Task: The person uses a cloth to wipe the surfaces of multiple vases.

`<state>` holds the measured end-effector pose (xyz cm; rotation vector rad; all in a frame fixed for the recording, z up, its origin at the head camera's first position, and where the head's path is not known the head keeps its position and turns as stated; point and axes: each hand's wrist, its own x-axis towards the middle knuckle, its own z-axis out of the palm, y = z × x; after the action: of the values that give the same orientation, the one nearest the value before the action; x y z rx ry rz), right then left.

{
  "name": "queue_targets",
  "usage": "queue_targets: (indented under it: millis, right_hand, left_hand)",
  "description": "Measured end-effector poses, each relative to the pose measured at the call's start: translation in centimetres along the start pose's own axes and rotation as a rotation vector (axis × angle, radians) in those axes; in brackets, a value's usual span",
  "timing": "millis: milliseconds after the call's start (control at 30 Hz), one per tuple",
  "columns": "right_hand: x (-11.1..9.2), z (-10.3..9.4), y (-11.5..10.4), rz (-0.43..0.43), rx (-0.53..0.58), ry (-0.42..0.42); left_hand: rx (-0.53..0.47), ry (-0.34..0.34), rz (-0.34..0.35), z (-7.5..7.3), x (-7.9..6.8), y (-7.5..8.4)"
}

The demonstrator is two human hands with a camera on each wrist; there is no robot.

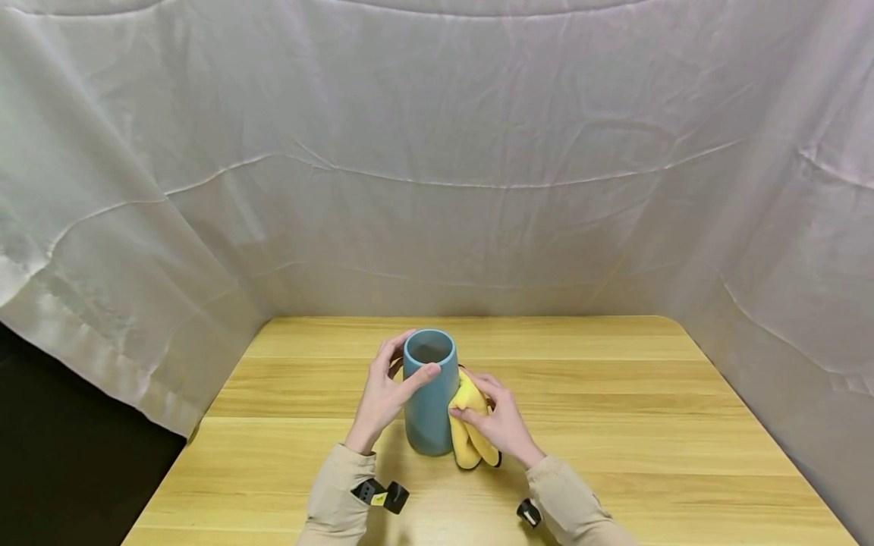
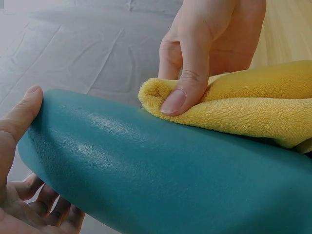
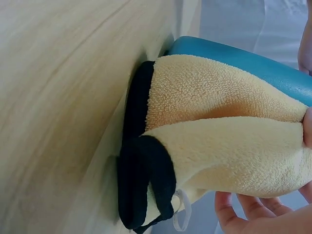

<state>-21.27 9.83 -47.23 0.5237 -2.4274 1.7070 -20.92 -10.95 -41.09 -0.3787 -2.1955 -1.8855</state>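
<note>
Right hand [image 1: 504,425], coming from a beige sleeve [image 1: 573,497] with a small black device [image 1: 529,513] at its cuff, pinches a folded, fuzzy yellow towelling cloth [image 3: 224,146] between thumb and fingers near its upper end. Below that hand the cloth hangs in loose folds, its black edging [image 3: 138,97] down close to a light-brown wood-grain table [image 1: 614,394], with a small whitish loop [image 3: 184,212] beside the edging. Just left of the hand, touching the cloth, a tall, smooth, hollow blue-green vessel [image 1: 430,417] stands upright. Left hand [image 1: 385,390], sleeved and fitted in the same way, grips the vessel's upper part from the opposite side, thumb just below the round rim and fingers curved round the other side. The vessel's base rests on the table, below and between the hands. Beyond the hands, past the table's far edge, hangs a wrinkled pale grey fabric drape [image 1: 478,114], which also runs along both sides. Far out to the left of the left hand, under the drape's slanting lower edge, shows a plain black area [image 1: 68,432].
</note>
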Motion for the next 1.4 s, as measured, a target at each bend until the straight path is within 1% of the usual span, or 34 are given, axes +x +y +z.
queue_targets:
  millis: [400,500,633,767,867,967,1167,1400]
  right_hand:
    - [0.1,0.0,0.0,-0.006,0.009,0.004]
    - [0.3,-0.1,-0.4,-0.038,0.014,0.026]
    - [0.9,-0.4,-1.6,-0.106,0.015,0.051]
    - [1.7,-0.8,-3.5,-0.159,0.028,0.064]
    - [2.3,-1.0,-4.8,-0.189,0.033,0.074]
    - [2.6,-1.2,-5.6,-0.199,0.031,0.073]
    - [2.6,-1.3,-5.9,-0.181,0.037,0.062]
    - [2.4,-1.1,-5.5,-0.197,0.046,0.068]
  left_hand:
    - [0.006,0.003,-0.001,0.0,0.1,0.0]
    - [0.003,0.004,0.003,0.0,0.1,0.0]
    - [0.000,0.004,0.005,0.0,0.0,0.1]
    - [-0.003,0.007,0.006,0.0,0.0,0.2]
    - [-0.004,0.006,0.015,0.0,0.0,0.2]
    - [-0.007,0.003,0.021,0.0,0.0,0.2]
    - [-0.008,0.003,0.021,0.0,0.0,0.2]
    - [-0.004,0.006,0.018,0.0,0.0,0.2]
